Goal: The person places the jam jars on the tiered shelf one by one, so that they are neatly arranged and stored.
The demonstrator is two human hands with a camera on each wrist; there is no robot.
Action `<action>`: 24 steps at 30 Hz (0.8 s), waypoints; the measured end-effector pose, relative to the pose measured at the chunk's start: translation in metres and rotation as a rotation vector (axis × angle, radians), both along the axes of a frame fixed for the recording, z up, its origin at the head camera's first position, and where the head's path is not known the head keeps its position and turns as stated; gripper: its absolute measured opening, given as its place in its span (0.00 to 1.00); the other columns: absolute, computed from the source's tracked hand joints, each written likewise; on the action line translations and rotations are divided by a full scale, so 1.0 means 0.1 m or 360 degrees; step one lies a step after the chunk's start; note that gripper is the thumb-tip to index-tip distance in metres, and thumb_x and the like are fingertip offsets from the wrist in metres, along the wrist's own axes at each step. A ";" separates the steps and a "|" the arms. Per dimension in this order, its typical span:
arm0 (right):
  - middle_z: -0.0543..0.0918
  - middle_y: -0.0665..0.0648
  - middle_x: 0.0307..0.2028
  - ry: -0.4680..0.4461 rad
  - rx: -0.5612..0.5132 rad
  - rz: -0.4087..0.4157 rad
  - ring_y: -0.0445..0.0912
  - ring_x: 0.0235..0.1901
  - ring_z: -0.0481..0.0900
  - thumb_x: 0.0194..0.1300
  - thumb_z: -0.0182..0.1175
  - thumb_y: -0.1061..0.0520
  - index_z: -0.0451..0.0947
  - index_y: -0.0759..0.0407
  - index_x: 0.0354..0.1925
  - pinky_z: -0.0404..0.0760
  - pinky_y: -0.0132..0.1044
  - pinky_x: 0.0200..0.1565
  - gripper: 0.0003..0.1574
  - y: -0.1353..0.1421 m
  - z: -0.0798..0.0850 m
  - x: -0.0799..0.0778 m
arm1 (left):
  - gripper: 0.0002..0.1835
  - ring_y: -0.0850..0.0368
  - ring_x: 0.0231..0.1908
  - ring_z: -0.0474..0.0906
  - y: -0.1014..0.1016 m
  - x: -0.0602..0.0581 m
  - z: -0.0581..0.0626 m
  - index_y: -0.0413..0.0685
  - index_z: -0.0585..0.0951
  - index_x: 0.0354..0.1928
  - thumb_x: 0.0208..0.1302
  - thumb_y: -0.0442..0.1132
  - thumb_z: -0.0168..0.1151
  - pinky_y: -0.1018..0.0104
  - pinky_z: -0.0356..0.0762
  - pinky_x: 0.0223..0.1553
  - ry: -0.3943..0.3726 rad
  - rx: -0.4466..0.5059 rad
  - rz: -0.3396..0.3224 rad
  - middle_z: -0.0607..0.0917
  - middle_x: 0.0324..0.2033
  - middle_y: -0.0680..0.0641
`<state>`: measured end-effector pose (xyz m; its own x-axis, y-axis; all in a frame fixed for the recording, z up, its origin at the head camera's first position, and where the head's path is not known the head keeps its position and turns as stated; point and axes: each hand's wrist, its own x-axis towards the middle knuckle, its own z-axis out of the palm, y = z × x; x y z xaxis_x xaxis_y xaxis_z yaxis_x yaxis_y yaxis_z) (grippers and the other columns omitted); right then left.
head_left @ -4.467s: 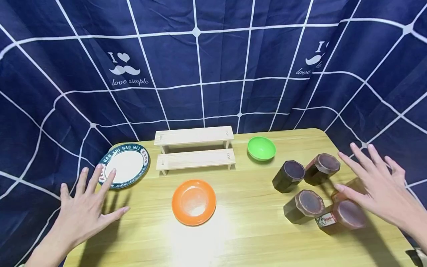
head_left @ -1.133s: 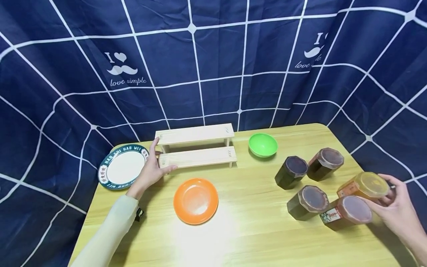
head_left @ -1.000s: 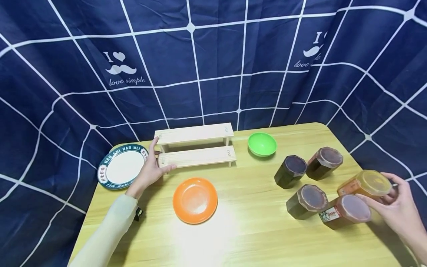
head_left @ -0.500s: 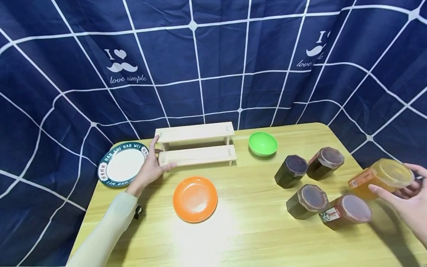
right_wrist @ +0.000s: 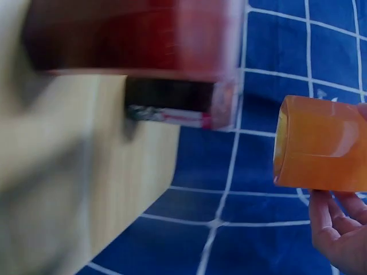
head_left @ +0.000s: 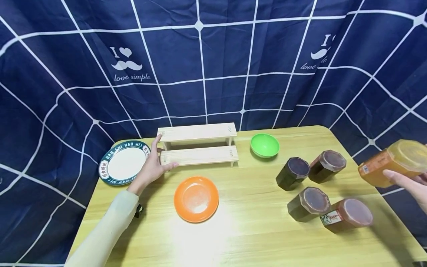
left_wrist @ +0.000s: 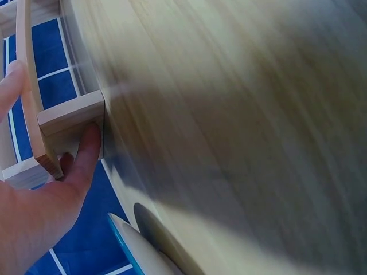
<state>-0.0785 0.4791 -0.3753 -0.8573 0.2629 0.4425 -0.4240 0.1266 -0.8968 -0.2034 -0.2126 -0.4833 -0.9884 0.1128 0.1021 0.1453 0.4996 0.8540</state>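
Observation:
A two-step wooden rack [head_left: 200, 155] stands at the back of the table. My left hand [head_left: 150, 171] grips its left end, thumb on the front edge of the lower board and fingers round the end; in the left wrist view fingers reach beneath that board [left_wrist: 33, 109]. At the right edge my right hand [head_left: 413, 188] holds an octagonal jar of orange-yellow contents [head_left: 383, 165], tilted and lifted above the table. In the right wrist view the fingers [right_wrist: 338, 223] press against the side of this jar [right_wrist: 321, 143].
Several dark jars stand on the right: one dark [head_left: 293, 173], one behind it [head_left: 327, 166], one nearer [head_left: 308, 204], and a reddish labelled one [head_left: 347, 215]. A green bowl [head_left: 265, 145], an orange plate [head_left: 196, 199] and a green-rimmed plate [head_left: 125, 163] lie about. A blue curtain [head_left: 220, 55] hangs behind.
The left hand came from above the table's left side to the rack and stays there. The right hand took hold of the orange-yellow jar and lifted it up and rightward from beside the reddish jar.

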 end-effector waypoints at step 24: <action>0.85 0.44 0.55 -0.0099 0.0652 -0.0207 0.31 0.48 0.86 0.53 0.72 0.85 0.61 0.52 0.81 0.79 0.20 0.48 0.65 -0.82 0.64 -0.46 | 0.76 0.32 0.62 0.76 0.01 -0.02 0.08 0.55 0.34 0.89 0.59 0.49 0.87 0.34 0.72 0.65 0.0073 -0.0240 -0.0038 0.76 0.65 0.25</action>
